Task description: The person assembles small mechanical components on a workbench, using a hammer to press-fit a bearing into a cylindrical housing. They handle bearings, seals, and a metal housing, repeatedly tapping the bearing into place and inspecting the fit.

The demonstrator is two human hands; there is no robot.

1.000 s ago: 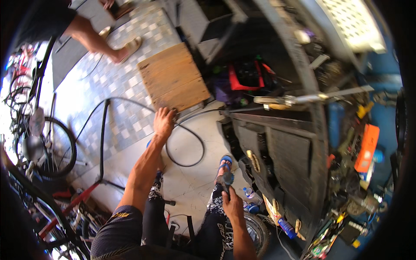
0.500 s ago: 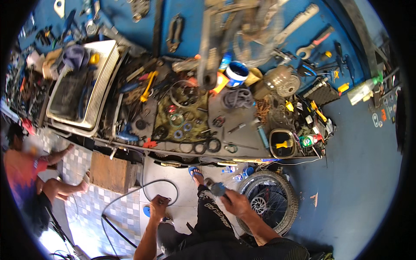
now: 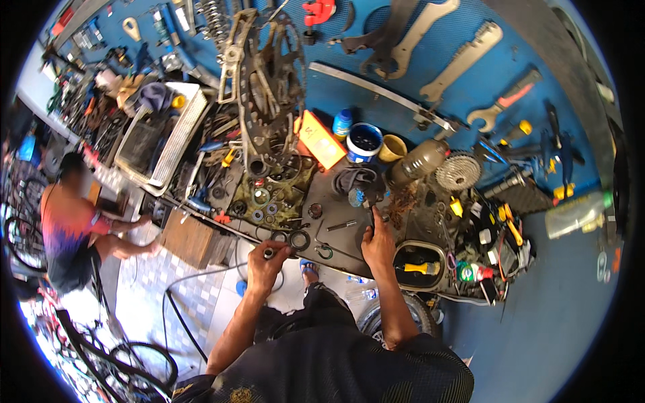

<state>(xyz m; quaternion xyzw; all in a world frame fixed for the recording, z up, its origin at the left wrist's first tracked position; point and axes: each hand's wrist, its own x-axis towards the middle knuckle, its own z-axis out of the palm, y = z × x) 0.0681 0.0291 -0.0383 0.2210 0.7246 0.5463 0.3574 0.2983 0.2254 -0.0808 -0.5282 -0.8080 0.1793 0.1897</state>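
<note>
Over the front edge of the workbench [image 3: 342,245], my left hand [image 3: 264,270] is closed around a small metal cylinder that looks like a socket [image 3: 269,253]; its round end shows between the fingers. Two dark rings [image 3: 299,240] lie on the bench just beyond that hand. My right hand [image 3: 379,247] grips the dark handle of a hammer [image 3: 357,197] with a blue-faced head. The hammer head is over the bench, close to a crumpled grey cloth [image 3: 356,180]. Whether it touches the cloth, I cannot tell. A short metal rod [image 3: 341,226] lies between my hands.
An oily green cloth [image 3: 285,195] with several rings lies left of centre. Behind stand a bicycle frame part [image 3: 259,101], an orange box [image 3: 322,141] and a blue-and-white tub [image 3: 365,142]. A black tray [image 3: 420,269] holds a yellow brush. Another person [image 3: 74,215] sits at the left.
Both hands have risen from below the bench to its front edge and over it. The hammer has moved up and forward onto the bench area. My view has shifted toward the wall tools.
</note>
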